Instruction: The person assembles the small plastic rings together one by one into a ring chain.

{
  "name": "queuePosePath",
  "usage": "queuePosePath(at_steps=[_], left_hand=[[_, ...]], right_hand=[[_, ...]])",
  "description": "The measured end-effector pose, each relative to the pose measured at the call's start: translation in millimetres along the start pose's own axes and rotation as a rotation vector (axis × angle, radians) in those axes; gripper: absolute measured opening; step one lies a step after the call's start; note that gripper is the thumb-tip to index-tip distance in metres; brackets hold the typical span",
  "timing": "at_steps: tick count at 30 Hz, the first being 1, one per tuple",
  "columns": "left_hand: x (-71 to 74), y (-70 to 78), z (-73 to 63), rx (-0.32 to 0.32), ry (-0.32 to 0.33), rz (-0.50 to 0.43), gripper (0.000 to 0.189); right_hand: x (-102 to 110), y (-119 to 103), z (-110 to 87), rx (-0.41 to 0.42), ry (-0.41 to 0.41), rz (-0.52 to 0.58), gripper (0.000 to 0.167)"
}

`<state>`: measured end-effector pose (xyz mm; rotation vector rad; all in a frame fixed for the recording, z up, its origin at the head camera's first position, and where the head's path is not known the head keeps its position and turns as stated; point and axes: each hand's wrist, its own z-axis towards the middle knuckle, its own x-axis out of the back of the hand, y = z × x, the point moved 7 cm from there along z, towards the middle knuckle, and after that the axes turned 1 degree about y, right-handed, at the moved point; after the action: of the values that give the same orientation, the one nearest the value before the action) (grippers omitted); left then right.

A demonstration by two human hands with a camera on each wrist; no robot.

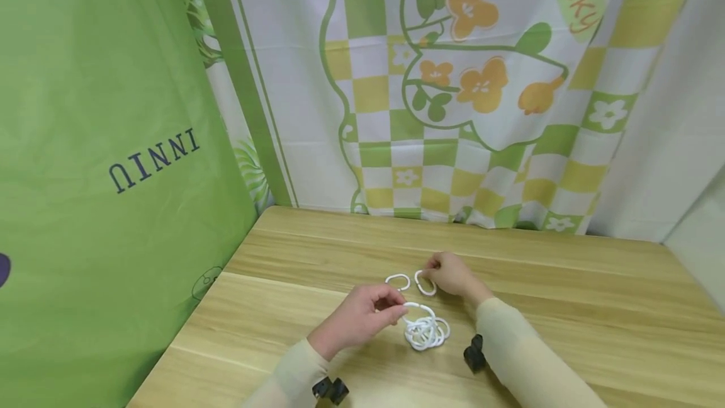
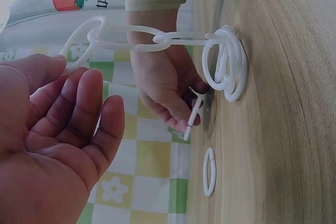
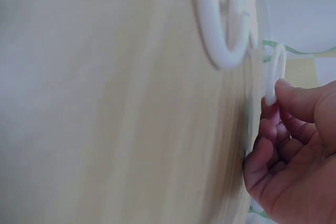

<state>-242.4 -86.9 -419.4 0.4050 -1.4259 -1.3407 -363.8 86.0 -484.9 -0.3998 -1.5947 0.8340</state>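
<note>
My left hand (image 1: pixel 362 317) pinches the end link of a white plastic chain (image 1: pixel 425 334) between thumb and fingers. In the left wrist view, linked rings (image 2: pixel 126 38) stretch from those fingertips to a bunched heap of rings (image 2: pixel 227 64) on the table. Farther back, my right hand (image 1: pixel 453 274) pinches a single loose white oval ring (image 1: pixel 419 282), which stands tilted in the right wrist view. Another loose oval ring (image 1: pixel 398 278) lies flat on the table just left of it.
The wooden table (image 1: pixel 566 307) reaches back to a patterned curtain (image 1: pixel 453 112) with flowers and checks. A green cloth (image 1: pixel 113 238) hangs along the left side. A small black camera mount (image 1: pixel 474 354) sits on the right wrist.
</note>
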Motion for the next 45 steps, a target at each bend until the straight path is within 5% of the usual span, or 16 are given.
queuePosePath(at_steps=[6,20,30,45], left_hand=[[-4.0,-1.2,2.5,0.001,0.000,-0.002,0.008],[-9.5,3.6,8.7,-0.010,-0.016,0.018,0.014],[-17.3,5.9,12.8,-0.037,-0.034,0.000,0.009],[-27.3,11.0,16.5,-0.029,-0.026,-0.017,0.005]], right_hand=[[12.7,6.2,-21.0,0.012,0.031,0.128,0.010],[55.8,-21.4,-79.9,0.022,0.027,0.343,0.025],[53.1,-41.0,-106.6,0.012,-0.032,0.444,0.026],[45.9,-38.4,-121.1,-0.012,0.012,0.453,0.022]])
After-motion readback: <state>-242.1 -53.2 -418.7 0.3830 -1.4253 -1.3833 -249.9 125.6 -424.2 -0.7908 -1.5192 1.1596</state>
